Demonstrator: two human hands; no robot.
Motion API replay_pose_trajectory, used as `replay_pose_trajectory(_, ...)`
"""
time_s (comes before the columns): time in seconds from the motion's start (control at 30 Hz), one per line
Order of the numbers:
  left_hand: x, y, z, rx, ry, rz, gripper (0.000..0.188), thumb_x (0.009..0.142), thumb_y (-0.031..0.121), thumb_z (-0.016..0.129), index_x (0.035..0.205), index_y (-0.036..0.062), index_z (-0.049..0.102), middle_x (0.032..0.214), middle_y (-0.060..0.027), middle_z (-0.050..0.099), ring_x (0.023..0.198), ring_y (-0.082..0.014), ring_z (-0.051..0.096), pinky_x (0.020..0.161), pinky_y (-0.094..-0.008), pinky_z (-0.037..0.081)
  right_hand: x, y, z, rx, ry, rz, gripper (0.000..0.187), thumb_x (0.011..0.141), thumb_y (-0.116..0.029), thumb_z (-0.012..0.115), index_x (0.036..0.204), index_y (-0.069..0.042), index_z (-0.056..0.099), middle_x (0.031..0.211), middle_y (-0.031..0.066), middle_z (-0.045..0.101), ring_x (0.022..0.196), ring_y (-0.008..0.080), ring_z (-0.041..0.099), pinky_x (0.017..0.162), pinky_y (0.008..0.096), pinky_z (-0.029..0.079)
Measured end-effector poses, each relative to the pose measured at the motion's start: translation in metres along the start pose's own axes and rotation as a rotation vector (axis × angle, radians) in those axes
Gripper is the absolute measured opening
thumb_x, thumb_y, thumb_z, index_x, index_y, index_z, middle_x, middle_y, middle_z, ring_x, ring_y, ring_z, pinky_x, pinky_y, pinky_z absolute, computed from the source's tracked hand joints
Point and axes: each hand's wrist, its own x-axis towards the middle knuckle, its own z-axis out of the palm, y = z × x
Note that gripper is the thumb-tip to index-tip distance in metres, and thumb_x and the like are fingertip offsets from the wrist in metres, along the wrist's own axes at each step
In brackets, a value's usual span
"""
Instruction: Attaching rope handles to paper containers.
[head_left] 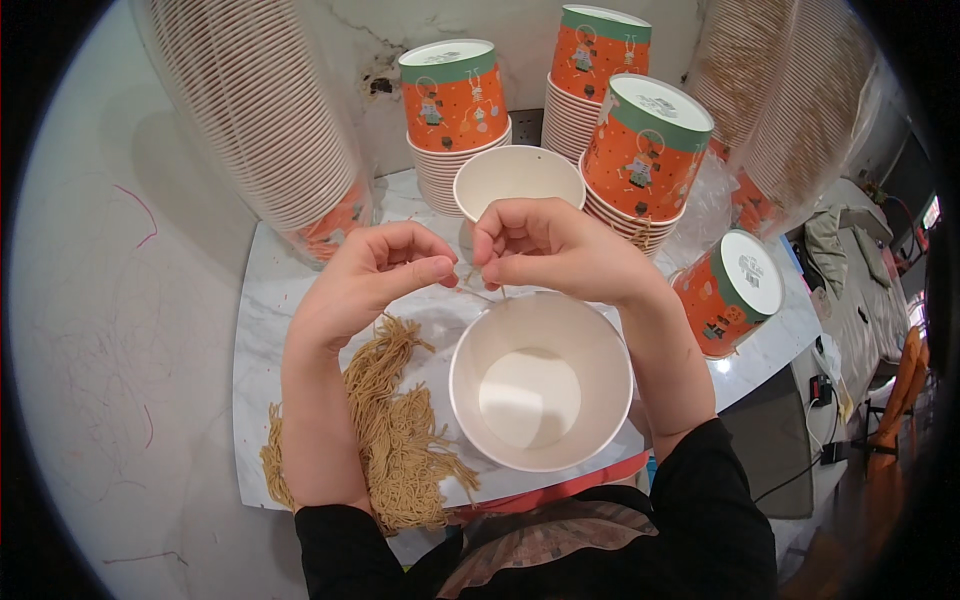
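Note:
My left hand [395, 265] and my right hand [545, 245] are raised close together over the table, thumb and fingers of each pinched. Faint thin strands show just below the fingertips; whether either hand grips one I cannot make out. Nearest to me is a white paper bucket [606, 400], upright, with nothing seen inside. Behind my hands stands another upright paper bucket [520, 170], partly hidden by my right hand. A bundle of loose tan strings [400, 440] lies beside and partly under my left forearm.
Orange-and-green paper buckets stand upside down in stacks at the back [455, 105], back centre [600, 60] and right [645, 150]. One more bucket [725, 290] sits at the table's right. Tall bagged bucket stacks rise at far left [260, 110] and far right [800, 90].

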Motion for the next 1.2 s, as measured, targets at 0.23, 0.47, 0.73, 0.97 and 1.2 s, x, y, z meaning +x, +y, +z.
replay_pose_trajectory(0.23,-0.008,0.006,-0.004,0.312,0.091,-0.083,0.024,0.085,0.015,0.076,0.105,0.0017,0.071,0.088,0.0010,0.068,0.072,-0.0082,0.054,0.065,-0.0236,0.043,-0.001,-0.011,0.003,0.222,0.037,-0.003,0.014,0.095,-0.009,0.067,0.106,-0.002,0.064,0.095,-0.0002,0.065,0.083,0.0074,0.061,0.074,0.0225,0.049)
replay_pose_trajectory(0.47,-0.019,0.010,0.001,0.727,0.139,-0.017,0.019,0.078,0.013,0.078,0.093,0.0021,0.075,0.085,-0.0064,0.065,0.066,-0.0140,0.049,0.061,-0.0291,0.042,0.000,-0.005,0.003,0.144,0.170,-0.032,0.015,0.095,-0.011,0.068,0.107,-0.001,0.065,0.088,0.0013,0.066,0.077,0.0062,0.060,0.066,0.0203,0.046)
replay_pose_trajectory(0.73,-0.017,0.016,0.015,0.449,0.221,0.150,0.011,0.084,0.006,0.076,0.093,0.0010,0.074,0.092,-0.0015,0.068,0.066,-0.0045,0.047,0.059,-0.0228,0.039,0.002,0.001,0.020,-0.289,0.293,-0.190,0.013,0.089,-0.005,0.065,0.099,0.003,0.068,0.082,0.0053,0.066,0.072,0.0096,0.061,0.067,0.0266,0.050)
replay_pose_trajectory(0.97,-0.007,0.005,0.018,0.300,0.174,0.056,0.010,0.085,0.008,0.075,0.090,-0.0006,0.072,0.072,0.0045,0.061,0.060,-0.0016,0.041,0.054,-0.0232,0.034,0.002,-0.003,0.024,-0.310,0.252,-0.205,0.011,0.088,-0.003,0.064,0.096,0.003,0.066,0.082,0.0061,0.067,0.072,0.0112,0.061,0.066,0.0286,0.051)
replay_pose_trajectory(1.2,-0.005,0.002,0.017,0.238,0.169,0.071,0.010,0.086,0.009,0.075,0.087,-0.0008,0.072,0.071,0.0054,0.061,0.061,-0.0009,0.044,0.055,-0.0226,0.035,0.003,0.001,0.023,-0.349,0.250,-0.247,0.011,0.086,-0.003,0.065,0.095,0.002,0.063,0.085,0.0077,0.066,0.074,0.0157,0.063,0.069,0.0302,0.051)
